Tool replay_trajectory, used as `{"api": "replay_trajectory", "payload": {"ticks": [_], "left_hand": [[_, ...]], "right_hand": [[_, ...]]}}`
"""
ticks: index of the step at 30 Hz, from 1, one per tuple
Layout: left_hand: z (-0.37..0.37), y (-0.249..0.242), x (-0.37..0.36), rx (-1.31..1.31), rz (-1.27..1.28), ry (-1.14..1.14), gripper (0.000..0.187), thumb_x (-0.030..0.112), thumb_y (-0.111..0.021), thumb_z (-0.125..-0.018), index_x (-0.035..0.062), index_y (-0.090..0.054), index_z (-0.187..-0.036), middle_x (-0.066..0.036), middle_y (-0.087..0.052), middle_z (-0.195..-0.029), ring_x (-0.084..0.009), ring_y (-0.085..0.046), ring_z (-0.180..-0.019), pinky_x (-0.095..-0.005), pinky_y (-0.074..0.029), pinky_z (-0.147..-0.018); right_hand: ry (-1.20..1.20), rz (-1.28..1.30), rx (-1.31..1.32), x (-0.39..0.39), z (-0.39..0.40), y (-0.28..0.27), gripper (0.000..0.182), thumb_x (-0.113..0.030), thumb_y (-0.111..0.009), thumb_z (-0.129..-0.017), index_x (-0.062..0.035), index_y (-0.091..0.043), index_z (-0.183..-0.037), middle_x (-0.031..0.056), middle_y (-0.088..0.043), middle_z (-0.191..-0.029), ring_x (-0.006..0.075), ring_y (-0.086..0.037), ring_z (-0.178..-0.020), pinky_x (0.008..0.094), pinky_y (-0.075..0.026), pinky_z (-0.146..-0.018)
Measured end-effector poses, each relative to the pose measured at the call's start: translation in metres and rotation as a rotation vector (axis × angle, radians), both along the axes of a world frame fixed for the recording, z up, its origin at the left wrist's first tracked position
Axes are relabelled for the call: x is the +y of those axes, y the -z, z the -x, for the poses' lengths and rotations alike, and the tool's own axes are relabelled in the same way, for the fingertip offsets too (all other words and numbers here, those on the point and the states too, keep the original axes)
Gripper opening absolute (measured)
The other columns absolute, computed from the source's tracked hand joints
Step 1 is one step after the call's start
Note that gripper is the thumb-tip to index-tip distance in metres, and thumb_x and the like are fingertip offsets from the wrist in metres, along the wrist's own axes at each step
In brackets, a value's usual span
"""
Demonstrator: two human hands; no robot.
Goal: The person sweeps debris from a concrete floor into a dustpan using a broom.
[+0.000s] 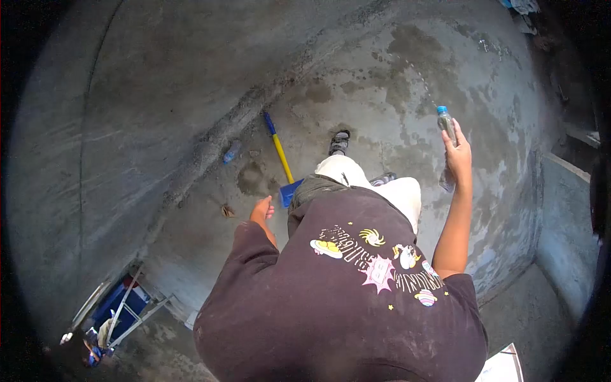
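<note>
My right hand (pixel 458 153) is wrapped round a clear plastic bottle (pixel 448 125) with a blue cap, held out to the right above the floor. A thin stream of water drops runs from the cap toward the wet concrete. My left hand (pixel 263 209) hangs by my side with its fingers curled in, and nothing shows in it. Closest to that hand is a blue dustpan (pixel 289 193) with a yellow and blue handle (pixel 282 156), lying on the floor and apart from the hand.
Dark wet patches mark the concrete floor (pixel 394 95). A crumpled clear plastic bottle (pixel 231 151) and a dry brown scrap (pixel 227 211) lie near the wall (pixel 140 114) at left. A metal-legged frame with blue stuff (pixel 124 305) stands at lower left. A low ledge (pixel 560 210) runs at right.
</note>
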State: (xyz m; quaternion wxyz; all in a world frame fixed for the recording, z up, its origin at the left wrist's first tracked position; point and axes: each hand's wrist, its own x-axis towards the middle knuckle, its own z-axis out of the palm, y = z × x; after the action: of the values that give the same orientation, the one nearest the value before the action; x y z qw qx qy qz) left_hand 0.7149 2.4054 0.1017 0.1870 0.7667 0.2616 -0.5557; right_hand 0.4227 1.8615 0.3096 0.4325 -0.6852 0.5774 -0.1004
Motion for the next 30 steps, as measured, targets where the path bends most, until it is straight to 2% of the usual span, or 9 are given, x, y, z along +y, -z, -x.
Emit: {"api": "replay_trajectory", "payload": {"ticks": [7, 11, 15, 17, 18, 23, 25, 28, 30], "left_hand": [[0.049, 0.021, -0.008, 0.010, 0.122, -0.149, 0.038, 0.045, -0.054, -0.083, 0.0095, -0.054, -0.098, -0.008, -0.059, -0.088, -0.0208, -0.059, -0.072, -0.0392, -0.048, -0.066], [0.086, 0.012, -0.023, -0.032, 0.199, -0.213, 0.039, 0.043, -0.054, -0.083, 0.0092, -0.051, -0.102, -0.010, -0.057, -0.093, -0.0235, -0.057, -0.084, -0.0384, -0.047, -0.072], [0.118, 0.022, 0.006, -0.051, 0.242, -0.156, 0.032, 0.040, -0.053, -0.085, 0.0081, -0.053, -0.090, -0.007, -0.056, -0.075, -0.0188, -0.056, -0.060, -0.0335, -0.047, -0.054], [0.130, 0.020, 0.026, 0.002, 0.223, 0.029, 0.031, 0.039, -0.052, -0.085, 0.0083, -0.054, -0.090, -0.005, -0.056, -0.071, -0.0174, -0.054, -0.053, -0.0316, -0.045, -0.047], [0.135, 0.014, 0.032, 0.028, 0.212, 0.119, 0.031, 0.039, -0.052, -0.085, 0.0085, -0.054, -0.090, -0.005, -0.056, -0.069, -0.0167, -0.053, -0.049, -0.0306, -0.044, -0.043], [0.149, 0.001, 0.072, 0.010, 0.123, 0.018, 0.032, 0.040, -0.053, -0.085, 0.0095, -0.055, -0.095, -0.004, -0.059, -0.074, -0.0132, -0.053, -0.053, -0.0289, -0.044, -0.044], [0.150, -0.002, 0.078, -0.027, 0.173, -0.047, 0.032, 0.040, -0.053, -0.085, 0.0098, -0.055, -0.097, -0.003, -0.059, -0.076, -0.0120, -0.054, -0.054, -0.0285, -0.044, -0.045], [0.160, -0.006, 0.091, -0.088, 0.211, -0.083, 0.032, 0.040, -0.053, -0.085, 0.0104, -0.055, -0.095, -0.002, -0.059, -0.075, -0.0106, -0.053, -0.055, -0.0286, -0.045, -0.046], [0.168, -0.011, 0.104, -0.099, 0.229, -0.093, 0.031, 0.040, -0.053, -0.085, 0.0109, -0.055, -0.094, -0.001, -0.057, -0.073, -0.0107, -0.050, -0.052, -0.0282, -0.044, -0.046]], "right_hand": [[-0.155, -0.285, 0.045, 0.053, -0.022, -0.002, 0.053, -0.029, -0.062, -0.081, -0.0074, -0.047, -0.127, 0.0118, -0.062, -0.106, 0.0164, -0.057, -0.093, 0.0285, -0.042, -0.084], [-0.188, -0.148, -0.095, 0.067, 0.002, 0.023, 0.052, -0.030, -0.063, -0.081, -0.0063, -0.048, -0.125, 0.0140, -0.062, -0.104, 0.0170, -0.057, -0.092, 0.0280, -0.042, -0.083], [-0.311, -0.098, -0.075, 0.098, 0.021, 0.022, 0.050, -0.027, -0.063, -0.080, -0.0048, -0.049, -0.123, 0.0150, -0.063, -0.102, 0.0148, -0.057, -0.092, 0.0268, -0.042, -0.083], [-0.314, 0.056, -0.211, 0.115, 0.035, 0.031, 0.050, -0.026, -0.062, -0.082, -0.0046, -0.048, -0.125, 0.0051, -0.062, -0.085, 0.0109, -0.052, -0.072, 0.0249, -0.043, -0.069], [-0.285, -0.073, -0.175, 0.123, 0.040, 0.019, 0.050, -0.025, -0.063, -0.081, -0.0037, -0.048, -0.124, 0.0084, -0.063, -0.099, 0.0115, -0.052, -0.089, 0.0247, -0.039, -0.084], [-0.151, -0.118, -0.198, 0.148, 0.095, 0.024, 0.046, -0.025, -0.061, -0.084, -0.0036, -0.050, -0.123, 0.0074, -0.062, -0.102, 0.0123, -0.053, -0.091, 0.0247, -0.039, -0.084], [-0.120, 0.036, -0.182, 0.149, 0.114, 0.028, 0.047, -0.025, -0.060, -0.084, -0.0024, -0.049, -0.124, 0.0054, -0.061, -0.098, 0.0111, -0.051, -0.088, 0.0251, -0.039, -0.083], [-0.030, -0.087, -0.161, 0.156, 0.136, 0.040, 0.051, -0.031, -0.061, -0.082, -0.0040, -0.050, -0.123, 0.0116, -0.062, -0.106, 0.0127, -0.055, -0.094, 0.0251, -0.040, -0.083], [-0.121, -0.021, -0.210, 0.168, 0.137, 0.044, 0.050, -0.031, -0.061, -0.081, -0.0066, -0.050, -0.124, 0.0120, -0.063, -0.097, 0.0137, -0.056, -0.084, 0.0265, -0.043, -0.077]]}}
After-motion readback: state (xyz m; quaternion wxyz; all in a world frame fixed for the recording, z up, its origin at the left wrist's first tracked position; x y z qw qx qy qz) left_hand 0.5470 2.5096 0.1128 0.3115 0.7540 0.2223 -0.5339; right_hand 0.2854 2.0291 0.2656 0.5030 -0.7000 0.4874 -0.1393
